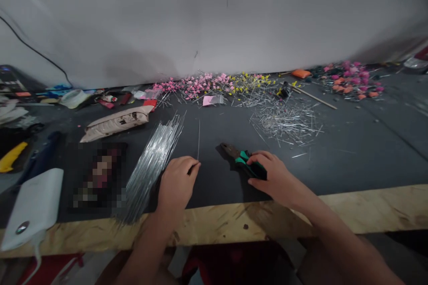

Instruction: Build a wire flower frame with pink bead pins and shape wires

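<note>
Between thumb and fingertips, my left hand (179, 182) pinches a thin metal wire (199, 136) that points up and away from me. Just left of that hand lies a long bundle of straight silver wires (152, 156), slanting toward the table's front edge. My right hand (274, 176) is closed round the green and black handles of a pair of pliers (239, 156). The pliers' dark jaws point up and left toward the wire, some distance from it. Beyond my right hand is a loose heap of short cut wires (287, 122).
Pink flower-topped wires (197, 85) and yellow ones (252, 82) lie along the wall, with pink and orange ones (356, 80) farther right. A wooden stick (316, 98) lies near the heap. At left are a white power bank (35, 207) and a beige wrapped packet (117, 123).
</note>
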### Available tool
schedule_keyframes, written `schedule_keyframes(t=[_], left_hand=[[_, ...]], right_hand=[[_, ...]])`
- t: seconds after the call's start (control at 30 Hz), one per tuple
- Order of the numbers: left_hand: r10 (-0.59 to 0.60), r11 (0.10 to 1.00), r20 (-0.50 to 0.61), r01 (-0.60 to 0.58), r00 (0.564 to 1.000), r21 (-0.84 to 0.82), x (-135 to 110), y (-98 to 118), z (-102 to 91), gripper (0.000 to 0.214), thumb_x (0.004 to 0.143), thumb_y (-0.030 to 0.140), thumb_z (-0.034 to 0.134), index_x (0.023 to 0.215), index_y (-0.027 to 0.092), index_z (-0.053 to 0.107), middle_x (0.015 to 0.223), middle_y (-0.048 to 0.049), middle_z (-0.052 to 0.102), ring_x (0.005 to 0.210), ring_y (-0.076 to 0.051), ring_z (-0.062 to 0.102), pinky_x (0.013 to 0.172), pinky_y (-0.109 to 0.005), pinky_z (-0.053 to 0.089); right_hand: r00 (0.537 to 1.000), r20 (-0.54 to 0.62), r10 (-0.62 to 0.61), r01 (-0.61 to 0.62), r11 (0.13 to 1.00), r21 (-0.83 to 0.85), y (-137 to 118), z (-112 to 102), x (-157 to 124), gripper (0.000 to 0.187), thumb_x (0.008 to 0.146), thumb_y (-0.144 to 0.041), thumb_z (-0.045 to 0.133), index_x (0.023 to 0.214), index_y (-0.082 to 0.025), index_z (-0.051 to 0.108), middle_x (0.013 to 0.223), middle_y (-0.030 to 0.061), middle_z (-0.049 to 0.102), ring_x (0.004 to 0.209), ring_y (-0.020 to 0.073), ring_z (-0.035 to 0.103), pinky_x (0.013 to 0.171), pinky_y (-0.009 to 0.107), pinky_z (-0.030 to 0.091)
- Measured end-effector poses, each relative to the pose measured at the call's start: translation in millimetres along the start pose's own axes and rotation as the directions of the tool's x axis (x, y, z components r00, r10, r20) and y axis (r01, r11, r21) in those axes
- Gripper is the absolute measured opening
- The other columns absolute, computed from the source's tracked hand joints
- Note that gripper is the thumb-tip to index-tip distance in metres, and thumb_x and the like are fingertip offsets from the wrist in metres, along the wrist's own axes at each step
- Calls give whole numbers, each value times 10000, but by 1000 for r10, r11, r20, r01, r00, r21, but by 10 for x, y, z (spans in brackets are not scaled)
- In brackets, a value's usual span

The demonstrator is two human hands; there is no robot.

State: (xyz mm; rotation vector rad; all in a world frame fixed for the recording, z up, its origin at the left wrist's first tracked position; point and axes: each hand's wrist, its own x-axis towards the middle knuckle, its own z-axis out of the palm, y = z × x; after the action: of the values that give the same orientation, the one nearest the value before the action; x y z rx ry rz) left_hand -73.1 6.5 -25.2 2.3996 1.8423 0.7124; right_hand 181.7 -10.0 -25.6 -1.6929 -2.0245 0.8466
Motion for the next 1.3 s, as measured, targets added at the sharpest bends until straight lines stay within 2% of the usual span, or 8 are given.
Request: schedule_keyframes(t=[0.27, 0.53, 0.63, 0.73, 0.83, 1.0, 1.1, 1.3], left_hand=[[54, 989, 150, -33, 987, -141, 18, 219, 66, 145, 849, 272, 490, 822, 205, 616, 844, -50, 656, 832, -205, 555, 762, -339, 416], [23, 965, 277, 52, 961, -258, 54, 224, 58, 169, 823, 352, 515, 797, 206, 596, 868, -36, 636, 841, -191, 560, 755, -312, 411], [-106, 959, 277, 172, 955, -226, 120, 105, -70, 201, 829, 379, 481, 810, 217, 599, 799, -23, 644, 727, -172, 580, 666, -283, 418], [-301, 939, 123, 316, 946, -136, 196, -140, -204, 195, 810, 364, 487, 861, 221, 609, 778, -33, 659, 667, -179, 588, 620, -281, 417], [-391, 920, 15, 391, 920, -5, 251, -423, -285, 188, 769, 343, 518, 859, 214, 620, 788, -57, 660, 699, -211, 599, 630, -299, 417], [-421, 907, 121, 412, 899, 87, 286, -683, -283, 220, 708, 309, 561, 884, 191, 621, 831, -82, 664, 740, -227, 612, 640, -294, 421], [-450, 893, 167, 442, 877, 83, 305, -693, -276, 225, 714, 258, 527, 912, 196, 615, 797, -66, 674, 734, -217, 620, 643, -283, 419], [-486, 870, 140, 462, 863, 172, 350, -659, -299, 235, 702, 237, 492, 889, 204, 631, 812, -80, 691, 747, -245, 630, 630, -299, 416]], right_hand=[[999, -12, 53, -53, 999, 12, 154, -145, 29, 262, 701, -169, 593, 946, -250, 546, 1102, 62, 520, 1013, 258, 486, 835, 422, 375], [993, -64, 96, -101, 992, -71, 392, -326, 129, 221, 709, -199, 585, 924, -245, 562, 1085, 65, 526, 1016, 265, 490, 835, 437, 369], [994, -62, 93, -98, 992, -79, 411, -329, 129, 229, 709, -208, 585, 933, -245, 560, 1093, 67, 521, 1020, 265, 490, 833, 433, 376], [994, -77, 83, -89, 993, -81, 423, -314, 125, 228, 703, -207, 590, 926, -250, 563, 1087, 66, 525, 1005, 267, 500, 824, 434, 384], [993, -84, 78, -85, 992, -89, 431, -307, 125, 217, 699, -212, 593, 911, -252, 567, 1086, 67, 527, 1004, 273, 501, 820, 441, 388], [994, -77, 74, -81, 992, -96, 446, -302, 127, 214, 709, -218, 580, 920, -248, 564, 1091, 67, 526, 1020, 269, 496, 825, 437, 389], [995, -77, 63, -70, 993, -97, 457, -291, 129, 206, 709, -213, 582, 911, -245, 567, 1084, 66, 531, 1016, 267, 496, 828, 436, 386], [995, -65, 74, -81, 991, -109, 415, -320, 120, 202, 709, -218, 582, 908, -244, 566, 1092, 67, 531, 1019, 269, 493, 843, 436, 377]])
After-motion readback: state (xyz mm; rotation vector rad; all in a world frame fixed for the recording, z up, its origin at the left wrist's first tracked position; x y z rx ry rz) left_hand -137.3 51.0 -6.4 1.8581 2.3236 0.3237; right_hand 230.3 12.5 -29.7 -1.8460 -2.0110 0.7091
